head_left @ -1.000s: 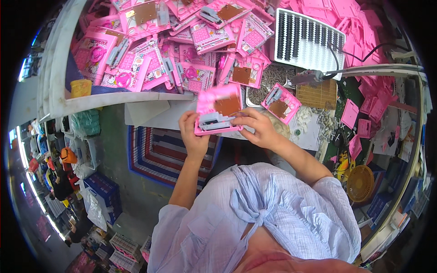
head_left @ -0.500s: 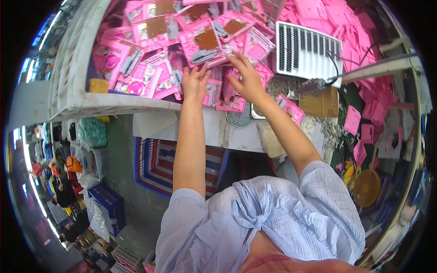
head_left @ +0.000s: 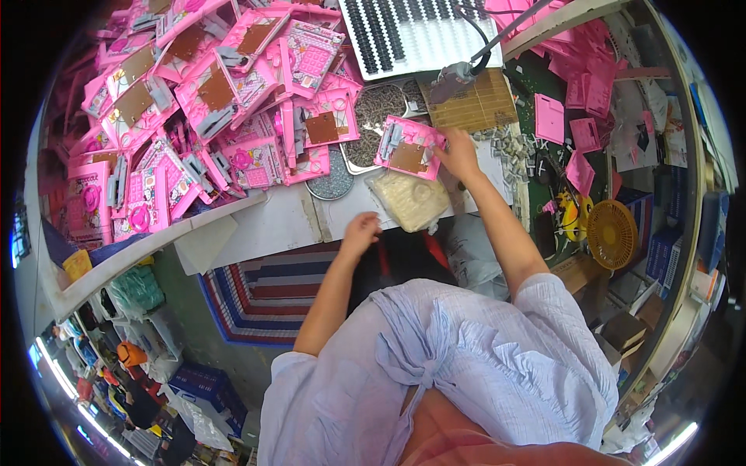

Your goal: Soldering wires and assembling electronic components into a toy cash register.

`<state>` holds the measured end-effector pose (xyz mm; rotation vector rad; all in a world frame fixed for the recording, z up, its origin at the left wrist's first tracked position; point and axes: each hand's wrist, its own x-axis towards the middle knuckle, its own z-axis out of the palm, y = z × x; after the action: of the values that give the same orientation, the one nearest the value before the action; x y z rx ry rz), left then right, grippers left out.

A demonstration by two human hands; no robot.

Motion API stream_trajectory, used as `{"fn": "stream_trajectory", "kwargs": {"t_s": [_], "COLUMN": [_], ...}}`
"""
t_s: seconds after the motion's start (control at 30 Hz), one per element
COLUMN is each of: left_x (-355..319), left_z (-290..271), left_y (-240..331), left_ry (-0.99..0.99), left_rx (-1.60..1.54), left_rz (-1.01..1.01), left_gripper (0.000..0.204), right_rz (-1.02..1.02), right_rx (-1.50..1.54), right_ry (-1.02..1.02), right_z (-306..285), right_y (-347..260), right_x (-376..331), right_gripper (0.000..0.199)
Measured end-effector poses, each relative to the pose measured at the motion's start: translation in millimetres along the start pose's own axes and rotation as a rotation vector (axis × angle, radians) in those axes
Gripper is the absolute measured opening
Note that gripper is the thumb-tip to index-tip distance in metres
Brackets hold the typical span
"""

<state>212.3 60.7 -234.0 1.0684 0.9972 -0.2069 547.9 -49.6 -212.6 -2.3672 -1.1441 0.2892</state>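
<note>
My right hand (head_left: 460, 155) grips the right edge of a pink plastic toy case (head_left: 409, 147) with a brown circuit board and grey parts in it. This case is over the work table, just behind a cream-coloured cloth-like bundle (head_left: 409, 199). My left hand (head_left: 361, 233) hovers over the table's front edge, left of the bundle. Its fingers are curled together; what they hold, if anything, is too small to make out. A large heap of similar pink toy cases (head_left: 214, 89) covers the left and far side.
Metal trays of small screws (head_left: 381, 116) and a round dish (head_left: 332, 179) stand mid-table. Behind them lies a white tray with black rows (head_left: 412, 35). A brown cardboard piece (head_left: 474, 101) is at right, under a dark tool on a cable (head_left: 452, 80). A rail (head_left: 155, 248) edges the heap.
The view has turned, shifting the table leftward. My left hand has drawn back from the heap to the table's front edge. My right hand has left the heap and taken hold of a toy case.
</note>
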Motion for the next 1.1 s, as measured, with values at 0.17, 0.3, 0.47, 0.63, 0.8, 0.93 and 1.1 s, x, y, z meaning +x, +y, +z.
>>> {"fn": "stream_trajectory", "kwargs": {"t_s": [0.17,0.3,0.47,0.63,0.8,0.93,1.1], "left_x": [-5,4,8,8,-13,-25,-50], "left_z": [44,40,33,22,36,70,121], "left_y": [-28,-35,-2,-29,-120,-225,-289], "left_ry": [-0.11,-0.132,-0.109,0.117,0.418,0.591,0.72], "left_rx": [0.194,0.177,-0.06,-0.047,-0.185,-0.132,0.084], "left_rz": [0.079,0.167,0.22,0.559,0.664,0.574,0.505], "left_gripper": [0.036,0.037,0.034,0.029,0.02,0.019,0.017], "right_rz": [0.023,0.006,0.087,0.235,0.262,0.121,0.008], "right_rx": [-0.146,-0.044,0.326,0.73,1.107,0.914,0.787], "right_ry": [-0.262,-0.344,-0.436,-0.301,-0.304,-0.342,-0.321], "right_z": [12,8,-1,-8,-8,20,42], "right_y": [-16,-4,7,31,68,91,81], "right_x": [52,64,47,-8,-66,-85,-104], "right_gripper": [0.049,0.037,0.032,0.027,0.023,0.021,0.026]}}
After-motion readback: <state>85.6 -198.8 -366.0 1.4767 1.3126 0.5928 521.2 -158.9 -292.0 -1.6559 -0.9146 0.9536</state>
